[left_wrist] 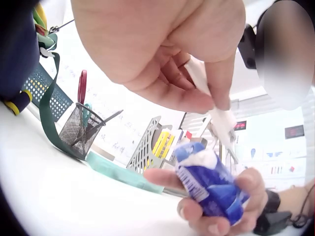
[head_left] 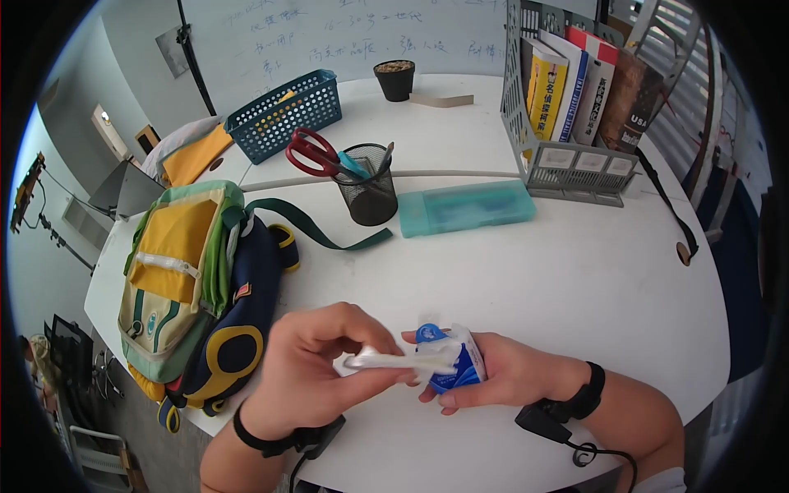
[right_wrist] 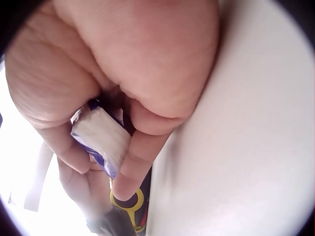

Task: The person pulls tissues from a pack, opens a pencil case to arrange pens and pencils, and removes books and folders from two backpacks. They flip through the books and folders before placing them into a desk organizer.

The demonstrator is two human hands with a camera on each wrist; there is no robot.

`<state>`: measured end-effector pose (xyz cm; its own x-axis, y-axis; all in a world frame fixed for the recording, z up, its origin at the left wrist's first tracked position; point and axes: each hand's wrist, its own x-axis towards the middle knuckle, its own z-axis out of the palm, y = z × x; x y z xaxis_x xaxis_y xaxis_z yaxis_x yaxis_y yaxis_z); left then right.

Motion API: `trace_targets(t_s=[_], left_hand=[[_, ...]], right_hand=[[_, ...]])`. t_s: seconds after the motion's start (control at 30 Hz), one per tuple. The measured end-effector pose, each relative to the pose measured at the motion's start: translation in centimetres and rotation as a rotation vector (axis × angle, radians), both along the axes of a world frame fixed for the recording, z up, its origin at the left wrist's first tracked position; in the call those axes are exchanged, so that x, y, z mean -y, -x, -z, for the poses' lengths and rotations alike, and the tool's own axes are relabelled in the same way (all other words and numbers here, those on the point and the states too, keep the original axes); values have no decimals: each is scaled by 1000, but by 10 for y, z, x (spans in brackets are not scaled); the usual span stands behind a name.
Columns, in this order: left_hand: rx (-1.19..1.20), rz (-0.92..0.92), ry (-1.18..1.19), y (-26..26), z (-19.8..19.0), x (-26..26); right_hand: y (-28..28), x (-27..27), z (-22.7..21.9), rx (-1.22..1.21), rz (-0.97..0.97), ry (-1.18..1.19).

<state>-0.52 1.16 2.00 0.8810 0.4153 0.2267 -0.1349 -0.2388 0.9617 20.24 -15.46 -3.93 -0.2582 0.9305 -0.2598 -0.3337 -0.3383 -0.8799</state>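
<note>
My right hand grips a small blue-and-white tissue pack above the front part of the table, its fingers and thumb on the pack's sides. In the right wrist view, white tissue fills the pack's near face. Between thumb and fingers, my left hand pinches a folded white tissue. That tissue's far end overlaps the pack's top in the head view; in the left wrist view it slants down from the fingertips toward the pack.
Left of the hands lies a green, yellow and navy backpack. Beyond them are a mesh pen holder with red scissors and a teal pencil case. Farther back stand a blue basket, a potted plant and a grey book rack.
</note>
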Motion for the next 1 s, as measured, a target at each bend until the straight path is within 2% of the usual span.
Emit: trace_targets(t_s=[0.17,0.23,0.27,0.33,0.37,0.43,0.47,0.53,0.6,0.67,0.73,0.8,0.87,0.93,1.0], left_hand=[[57,-47,-142,-10,24,-3],[-153,-15,-241,-7,20,-5],[-153,-15,-241,-6,16,-6],[-312,-5,-314,-5,7,-7],[-311,-6,-316,-4,4,-8],[-411,20,-123,-4,0,-9],[-412,21,-122,-5,0,-8],[-261,47,-305,-9,2,-3],[-267,42,-243,-9,8,-1],[-273,39,-183,-10,8,-1],[-312,64,-358,-9,7,-4],[-341,58,-358,-9,5,-5],[-367,49,-362,-10,3,-2],[-404,5,-168,-12,1,3],[-365,26,-173,-11,6,0]], right_hand=[[-2,1,-1,123,-45,-67],[-2,1,-1,122,-46,-59],[-2,1,-1,126,-52,-54],[1,2,-4,124,-36,-63],[1,2,-5,119,-18,-69],[0,1,-3,146,-37,-82],[0,1,-2,173,-57,-95],[-2,0,-1,218,-89,-98],[-1,1,0,267,-120,-105],[5,3,-1,192,13,-130],[7,3,-3,161,25,-114],[7,3,-2,129,32,-96],[3,2,-1,174,-52,-58],[3,1,0,185,-74,-53],[3,1,-1,192,-96,-45]])
